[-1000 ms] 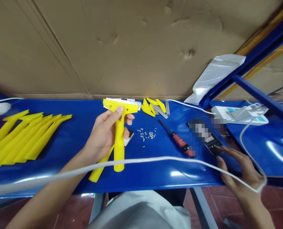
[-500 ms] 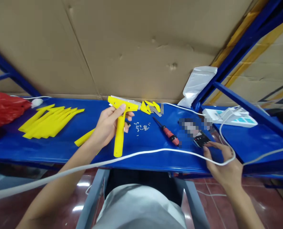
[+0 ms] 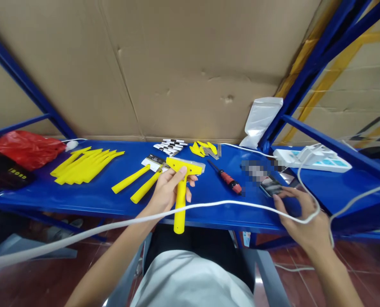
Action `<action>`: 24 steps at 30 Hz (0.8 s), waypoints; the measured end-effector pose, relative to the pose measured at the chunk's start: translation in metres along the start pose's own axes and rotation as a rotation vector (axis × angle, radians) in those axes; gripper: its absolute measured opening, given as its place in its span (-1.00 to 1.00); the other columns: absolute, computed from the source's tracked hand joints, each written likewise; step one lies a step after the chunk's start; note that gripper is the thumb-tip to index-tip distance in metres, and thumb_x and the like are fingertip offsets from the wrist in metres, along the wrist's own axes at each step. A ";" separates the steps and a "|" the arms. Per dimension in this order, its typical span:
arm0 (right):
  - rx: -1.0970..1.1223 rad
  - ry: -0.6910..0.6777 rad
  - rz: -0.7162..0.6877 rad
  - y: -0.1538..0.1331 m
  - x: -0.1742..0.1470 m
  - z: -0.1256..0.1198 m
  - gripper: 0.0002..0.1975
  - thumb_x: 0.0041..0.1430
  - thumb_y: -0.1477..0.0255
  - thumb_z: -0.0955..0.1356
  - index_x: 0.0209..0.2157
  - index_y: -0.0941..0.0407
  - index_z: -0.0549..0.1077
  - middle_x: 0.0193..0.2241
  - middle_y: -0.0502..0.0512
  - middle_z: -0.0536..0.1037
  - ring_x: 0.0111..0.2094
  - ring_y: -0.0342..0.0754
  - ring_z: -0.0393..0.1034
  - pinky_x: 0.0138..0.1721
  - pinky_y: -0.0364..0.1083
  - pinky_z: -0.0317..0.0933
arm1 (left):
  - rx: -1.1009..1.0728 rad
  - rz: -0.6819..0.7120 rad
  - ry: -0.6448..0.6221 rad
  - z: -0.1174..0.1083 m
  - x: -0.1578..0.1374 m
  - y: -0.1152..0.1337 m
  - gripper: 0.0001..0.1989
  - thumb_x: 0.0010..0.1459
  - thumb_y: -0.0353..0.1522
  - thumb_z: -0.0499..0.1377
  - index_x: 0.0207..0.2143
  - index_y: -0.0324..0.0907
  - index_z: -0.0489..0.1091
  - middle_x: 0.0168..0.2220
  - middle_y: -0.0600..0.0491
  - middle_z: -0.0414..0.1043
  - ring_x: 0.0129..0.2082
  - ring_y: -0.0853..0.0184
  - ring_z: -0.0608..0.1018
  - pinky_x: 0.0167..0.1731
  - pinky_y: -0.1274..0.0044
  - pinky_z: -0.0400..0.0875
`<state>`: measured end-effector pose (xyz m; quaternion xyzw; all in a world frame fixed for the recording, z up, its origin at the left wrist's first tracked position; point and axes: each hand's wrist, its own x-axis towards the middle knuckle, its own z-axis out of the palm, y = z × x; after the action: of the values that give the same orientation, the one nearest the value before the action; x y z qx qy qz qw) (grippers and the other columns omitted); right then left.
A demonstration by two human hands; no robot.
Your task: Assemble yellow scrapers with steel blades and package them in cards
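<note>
My left hand point(image 3: 172, 187) grips a yellow T-shaped scraper point(image 3: 181, 200) by its neck, thumb on top. Its head points away from me and a strip of metal blade shows along the far edge. At the right, my right hand point(image 3: 300, 213) has its thumb and fingers closed on the near end of a phone point(image 3: 271, 186) lying on the blue table. Part of the phone is blurred out. A red and black screwdriver point(image 3: 230, 181) lies between my hands. Left of the held scraper are two more yellow scrapers point(image 3: 145, 187) with black and white blade packaging.
Several yellow handles point(image 3: 84, 168) lie in a row at the left, near a red plastic bag point(image 3: 30, 149). Yellow head pieces point(image 3: 202, 148) and white-and-black packets point(image 3: 170, 146) lie at the back. A white cable point(image 3: 221, 203) crosses before me; a power strip point(image 3: 317, 159) sits right.
The view has shifted, and my left hand with the scraper has come lower and to the right. Packets and scrapers behind it now show. My right hand stays at the phone.
</note>
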<state>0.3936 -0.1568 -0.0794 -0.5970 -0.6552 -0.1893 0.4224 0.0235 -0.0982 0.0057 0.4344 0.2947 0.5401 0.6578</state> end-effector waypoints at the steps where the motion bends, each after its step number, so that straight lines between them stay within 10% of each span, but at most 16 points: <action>1: -0.010 0.015 0.004 -0.002 -0.001 -0.001 -0.77 0.47 0.22 0.41 0.01 0.04 0.53 -0.15 0.21 0.73 -0.05 0.26 0.69 -0.09 0.13 0.53 | -0.006 -0.008 0.009 0.000 0.000 -0.003 -0.54 0.19 -0.06 0.54 -0.22 -0.26 0.54 -0.33 -0.02 0.61 -0.57 0.38 0.58 -0.65 0.60 0.53; 17: 0.043 -0.256 0.032 0.005 0.008 -0.003 -0.44 0.43 0.01 0.38 0.25 0.08 0.48 0.10 0.36 0.69 0.13 0.46 0.63 0.15 0.40 0.52 | -0.101 -0.198 0.091 -0.005 -0.011 -0.024 -0.62 0.25 -0.17 0.52 -0.15 -0.28 0.55 -0.23 -0.08 0.65 -0.44 0.37 0.61 -0.53 0.59 0.60; 24: -0.009 -0.117 -0.034 -0.004 0.012 -0.007 -0.74 0.44 0.16 0.44 -0.01 0.03 0.56 -0.16 0.20 0.74 -0.10 0.30 0.71 -0.06 0.17 0.55 | -0.144 -0.217 0.095 -0.008 -0.011 -0.027 -0.65 0.27 -0.19 0.51 -0.15 -0.27 0.54 -0.24 -0.06 0.65 -0.49 0.41 0.59 -0.53 0.61 0.58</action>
<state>0.3928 -0.1555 -0.0652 -0.5978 -0.6880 -0.1642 0.3773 0.0263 -0.1081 -0.0231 0.3257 0.3314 0.5053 0.7272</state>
